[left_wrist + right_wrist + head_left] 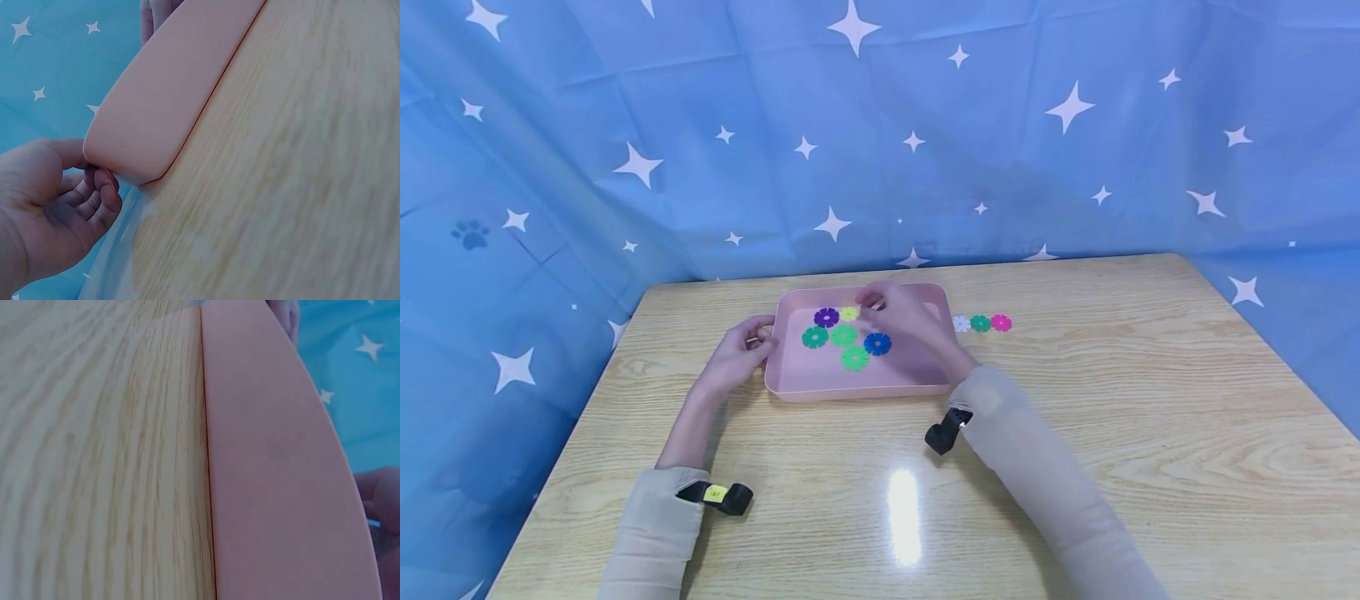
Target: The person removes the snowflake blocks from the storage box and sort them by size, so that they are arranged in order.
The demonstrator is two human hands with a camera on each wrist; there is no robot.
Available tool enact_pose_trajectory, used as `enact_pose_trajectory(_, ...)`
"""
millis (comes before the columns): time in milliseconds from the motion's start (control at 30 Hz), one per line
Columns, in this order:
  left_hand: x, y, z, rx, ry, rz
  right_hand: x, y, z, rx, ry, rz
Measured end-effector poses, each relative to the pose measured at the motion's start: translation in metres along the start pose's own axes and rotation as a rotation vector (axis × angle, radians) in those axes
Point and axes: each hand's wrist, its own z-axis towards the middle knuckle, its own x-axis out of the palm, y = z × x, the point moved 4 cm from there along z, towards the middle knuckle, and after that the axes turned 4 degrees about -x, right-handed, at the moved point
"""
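A pink tray (797, 379) lies on the table. My left hand (741, 354) grips its left rim; in the left wrist view, the thumb and curled fingers of that hand (56, 206) meet at the tray's corner. Inside are notched snowflake discs: a purple disc (826, 317), a yellow disc (848, 313), a blue disc (877, 343) and several green discs (854, 358). Over the tray's right part hovers my right hand (898, 312), fingers bent down beside the yellow disc. Whether it pinches a disc is hidden; the tray wall (281, 450) blocks much of the right wrist view.
Right of the tray, a white disc (961, 323), a green disc (981, 323) and a pink disc (1001, 322) lie in a row on the wooden table (1112, 400). A blue curtain (970, 167) with white stars hangs behind the table.
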Motion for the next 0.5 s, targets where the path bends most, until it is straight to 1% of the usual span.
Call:
enact_pose_trajectory(200, -0.001, -0.001, 0.001, 0.004, -0.002, -0.004, 0.011, 0.0, 0.014, -0.025, 0.04, 0.011)
enact_pose_trajectory(300, -0.001, -0.001, 0.001, 0.002, -0.001, -0.001, 0.015, 0.0, 0.02, -0.04, 0.054, -0.005)
enact_pose_trajectory(500, -0.002, -0.002, 0.001, -0.002, 0.001, 0.0, 0.02, -0.001, 0.024, -0.049, 0.069, -0.017)
